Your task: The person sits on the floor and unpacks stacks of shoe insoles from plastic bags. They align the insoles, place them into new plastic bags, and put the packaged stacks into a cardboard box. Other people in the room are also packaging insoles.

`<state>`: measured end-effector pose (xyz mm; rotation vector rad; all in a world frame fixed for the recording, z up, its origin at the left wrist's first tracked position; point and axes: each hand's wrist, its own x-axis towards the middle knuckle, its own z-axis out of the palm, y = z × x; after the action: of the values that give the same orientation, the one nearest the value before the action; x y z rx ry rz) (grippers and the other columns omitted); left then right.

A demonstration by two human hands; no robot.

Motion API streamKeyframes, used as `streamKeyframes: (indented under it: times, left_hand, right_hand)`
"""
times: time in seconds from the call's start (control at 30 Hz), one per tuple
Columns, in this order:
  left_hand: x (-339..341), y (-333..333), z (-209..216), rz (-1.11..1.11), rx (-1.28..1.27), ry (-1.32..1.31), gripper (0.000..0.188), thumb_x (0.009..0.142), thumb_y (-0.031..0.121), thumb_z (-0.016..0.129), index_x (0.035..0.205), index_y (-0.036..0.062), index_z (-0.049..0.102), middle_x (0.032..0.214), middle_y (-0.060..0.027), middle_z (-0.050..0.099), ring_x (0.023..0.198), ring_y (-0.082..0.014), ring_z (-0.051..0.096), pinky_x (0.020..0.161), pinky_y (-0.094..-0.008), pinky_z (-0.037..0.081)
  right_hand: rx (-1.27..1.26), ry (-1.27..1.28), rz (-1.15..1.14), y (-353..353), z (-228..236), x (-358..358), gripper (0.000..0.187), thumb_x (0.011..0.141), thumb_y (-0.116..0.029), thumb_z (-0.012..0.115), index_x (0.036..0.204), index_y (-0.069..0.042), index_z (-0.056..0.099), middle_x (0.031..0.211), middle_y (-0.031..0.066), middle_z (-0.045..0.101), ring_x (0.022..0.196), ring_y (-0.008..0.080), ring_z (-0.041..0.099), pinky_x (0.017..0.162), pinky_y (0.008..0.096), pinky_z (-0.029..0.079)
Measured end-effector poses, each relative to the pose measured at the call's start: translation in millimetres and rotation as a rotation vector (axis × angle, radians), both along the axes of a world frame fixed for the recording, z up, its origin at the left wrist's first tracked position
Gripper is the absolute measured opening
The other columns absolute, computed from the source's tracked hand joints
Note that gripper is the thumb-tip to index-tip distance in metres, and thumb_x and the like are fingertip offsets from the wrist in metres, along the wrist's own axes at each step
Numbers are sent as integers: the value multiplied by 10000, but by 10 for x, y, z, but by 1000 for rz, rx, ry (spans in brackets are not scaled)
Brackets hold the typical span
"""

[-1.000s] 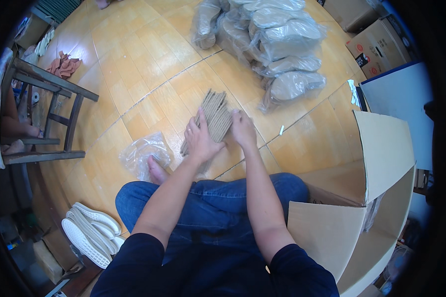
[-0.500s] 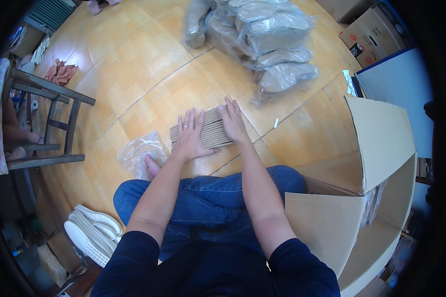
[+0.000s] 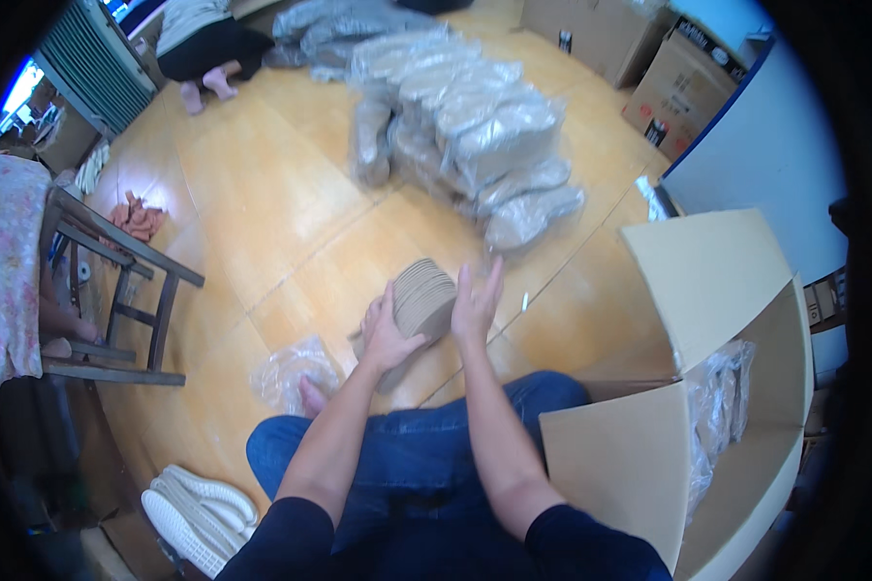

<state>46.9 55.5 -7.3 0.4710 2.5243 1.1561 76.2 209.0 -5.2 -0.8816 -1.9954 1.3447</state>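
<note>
In front of my crossed legs, a stack of thin grey-brown insoles [image 3: 424, 293] stands tilted just above or on the tiled floor; its lower contact is hard to make out. My left hand [image 3: 389, 337] grips the stack's left side, thumb across the near face. Beside its right edge my right hand [image 3: 474, 308] is open, fingers stretched out and pointing away from me. A crumpled clear plastic bag [image 3: 286, 373] lies by my bare foot. Farther off lie several insole bundles in clear plastic [image 3: 494, 126].
An open cardboard box [image 3: 606, 455] with plastic-wrapped bundles [image 3: 717, 397] stands at my right. White shoe soles [image 3: 199, 513] lie at my lower left. A wooden stool [image 3: 136, 315] with a seated person is at left; another person [image 3: 208, 48] is far off. Closed cartons [image 3: 678, 92] stand far right.
The insole stack, lying flat under both hands before, is tilted up with its rounded end showing. My right hand has come off its side. The view has shifted, showing more of the far floor.
</note>
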Motion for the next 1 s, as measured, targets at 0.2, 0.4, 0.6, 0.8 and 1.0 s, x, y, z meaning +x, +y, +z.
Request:
streamKeyframes:
  times: [0.2, 0.4, 0.6, 0.8, 1.0]
  left_hand:
    - [160, 24, 675, -140, 983, -489, 977, 733, 193, 710, 1503, 43, 128, 1437, -163, 333, 1323, -268, 363, 1089, -377, 310]
    - [686, -138, 1212, 68, 1169, -458, 886, 841, 266, 662, 1513, 74, 118, 1472, -155, 300, 1337, -255, 353, 1094, -387, 305]
    - [387, -1143, 1214, 31, 827, -75, 812, 895, 442, 619, 1493, 67, 217, 1513, -173, 286, 1381, -282, 309, 1108, -400, 291]
    - [-93, -2697, -349, 503, -203, -106, 897, 830, 432, 678, 1457, -36, 240, 1481, -266, 305, 1374, -367, 313, 1098, -398, 318]
    - [-376, -2723, -348, 452, -214, 116, 322, 913, 245, 547, 995, -54, 634, 969, -217, 675, 921, -305, 646, 816, -437, 476]
  right_hand:
    - [-1064, 522, 591, -341, 375, 557, 833, 906, -450, 589, 1493, -36, 168, 1510, 153, 263, 1390, 274, 276, 1138, 385, 222]
    - [-674, 430, 865, -616, 1029, 794, 866, 903, -317, 594, 1508, -61, 30, 1455, 148, 303, 1320, 257, 364, 1065, 342, 347]
    - [-1407, 441, 669, -764, 1696, 1001, 675, 836, -324, 601, 1400, -32, 372, 1332, 158, 496, 1157, 297, 532, 981, 398, 451]
    - [-1365, 944, 847, -488, 2345, 1389, 811, 765, -558, 622, 1389, -78, 426, 1307, 150, 534, 1176, 307, 535, 967, 481, 469]
    - [-1191, 1043, 848, -381, 2666, 1716, 799, 778, -569, 624, 1360, -47, 458, 1273, 148, 564, 1134, 323, 570, 965, 485, 480]
